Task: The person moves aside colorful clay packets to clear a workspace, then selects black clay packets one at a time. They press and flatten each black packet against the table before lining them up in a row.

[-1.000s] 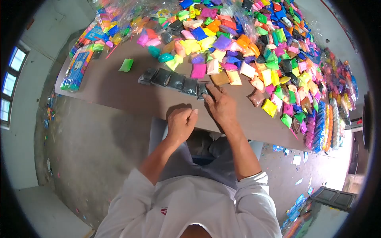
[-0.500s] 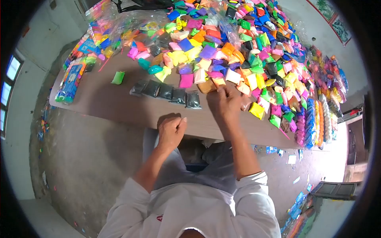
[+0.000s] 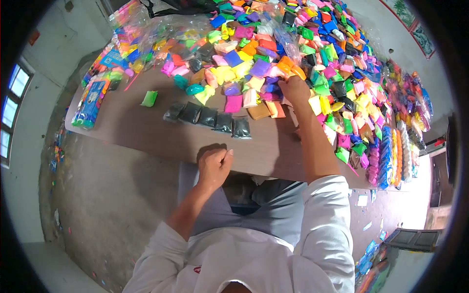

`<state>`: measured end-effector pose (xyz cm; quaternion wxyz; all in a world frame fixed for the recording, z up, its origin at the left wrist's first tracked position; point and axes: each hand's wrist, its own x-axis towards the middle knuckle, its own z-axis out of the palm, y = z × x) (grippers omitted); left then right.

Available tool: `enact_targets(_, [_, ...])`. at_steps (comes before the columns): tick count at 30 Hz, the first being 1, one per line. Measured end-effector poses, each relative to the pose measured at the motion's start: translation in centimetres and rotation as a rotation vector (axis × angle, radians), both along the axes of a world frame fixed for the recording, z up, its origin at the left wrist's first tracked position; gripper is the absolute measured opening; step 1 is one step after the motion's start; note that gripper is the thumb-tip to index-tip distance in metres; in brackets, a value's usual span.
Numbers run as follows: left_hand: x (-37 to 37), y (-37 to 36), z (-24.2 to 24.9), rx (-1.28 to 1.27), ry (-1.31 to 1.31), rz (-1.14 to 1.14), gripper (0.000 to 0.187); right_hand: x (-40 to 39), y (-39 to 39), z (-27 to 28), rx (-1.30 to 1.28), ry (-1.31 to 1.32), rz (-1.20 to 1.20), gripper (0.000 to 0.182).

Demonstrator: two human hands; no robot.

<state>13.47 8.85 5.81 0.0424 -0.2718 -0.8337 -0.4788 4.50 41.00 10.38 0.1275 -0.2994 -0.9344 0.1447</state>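
My left hand (image 3: 215,168) rests in a loose fist by the table's front edge, with nothing showing in it. Just beyond it lies a slanting row of several small black packets (image 3: 207,117). My right hand (image 3: 295,93) reaches into the near side of a heap of coloured packets (image 3: 259,68), its fingers curled together beside orange packets (image 3: 288,66). What those fingertips hold, if anything, is hidden. A brown packet (image 3: 259,111) and a peach-orange packet (image 3: 276,109) lie flat to the right of the black row, near a magenta packet (image 3: 233,103).
A lone green packet (image 3: 149,98) lies on the brown table (image 3: 132,127) at left, near a printed bag of coloured packets (image 3: 91,103). Bundled strips of packets (image 3: 386,156) stand at the right edge. Clear plastic bags (image 3: 161,34) lie at the back.
My right hand has moved up and right, away from the peach-orange packet into the heap. That packet now lies uncovered beside the brown one. My left fist has stayed by the table edge.
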Motion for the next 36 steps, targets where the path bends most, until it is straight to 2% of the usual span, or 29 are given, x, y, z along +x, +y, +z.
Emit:
enact_targets(10, [0.0,0.0,0.1,0.004,0.031,-0.005,0.033,-1.3,0.4,-0.4,-0.125,-0.067,-0.13,0.044])
enact_targets(15, [0.2,-0.1,0.3,-0.003,-0.007,-0.007,0.033,2.1,0.7,2.2,-0.185,0.109,-0.014,0.038])
enact_targets(16, [0.1,0.0,0.2,0.011,0.006,-0.005,0.033,3.0,0.8,2.0,-0.272,0.225,-0.018,0.033])
enact_targets(17, [0.0,0.1,0.2,0.025,0.02,-0.006,0.033,4.2,1.3,1.5,-0.27,0.222,-0.023,0.033])
enact_targets(19, [-0.2,0.1,0.3,0.032,0.011,-0.018,0.035,7.1,1.7,0.6,-0.478,0.472,0.127,0.023])
enact_targets(20, [-0.2,0.1,0.4,0.036,0.008,-0.028,0.036,8.9,1.3,0.4,-0.478,0.463,0.12,0.023])
enact_targets(22, [-0.2,0.4,0.7,0.007,-0.052,-0.026,0.037,12.6,-1.8,1.4,-1.064,0.481,0.116,0.012])
enact_targets(23, [-0.2,0.4,0.9,-0.021,-0.098,-0.019,0.039,13.6,-2.7,0.5,-1.075,0.471,0.101,0.012])
enact_targets(25, [-0.3,0.6,1.7,-0.087,-0.17,-0.022,0.044,15.0,-5.4,-0.5,-1.176,0.527,0.302,0.011])
enact_targets(26, [-0.6,0.8,1.7,-0.085,-0.22,-0.061,0.045,15.9,-7.4,-0.2,-1.3,0.519,0.214,0.013])
enact_targets(27, [-0.8,1.0,1.8,-0.079,-0.269,-0.098,0.046,16.3,-8.5,-0.7,-1.315,0.515,0.21,0.013])
enact_targets(29, [-0.6,1.4,2.0,-0.056,-0.338,-0.129,0.05,16.9,-9.8,-2.1,-1.553,0.466,0.284,0.014])
enact_targets(31, [-0.8,1.6,1.5,-0.043,-0.341,-0.197,0.051,17.1,-10.7,-2.9,-1.568,0.427,0.324,0.014])
enact_targets(33, [-1.0,1.5,1.6,-0.084,-0.358,-0.204,0.052,17.1,-11.4,-2.9,-1.455,0.299,0.382,0.013])
enact_targets(36, [-0.9,1.8,1.8,0.01,-0.372,-0.191,0.053,17.0,-12.1,-2.6,-1.427,0.258,0.401,0.011])
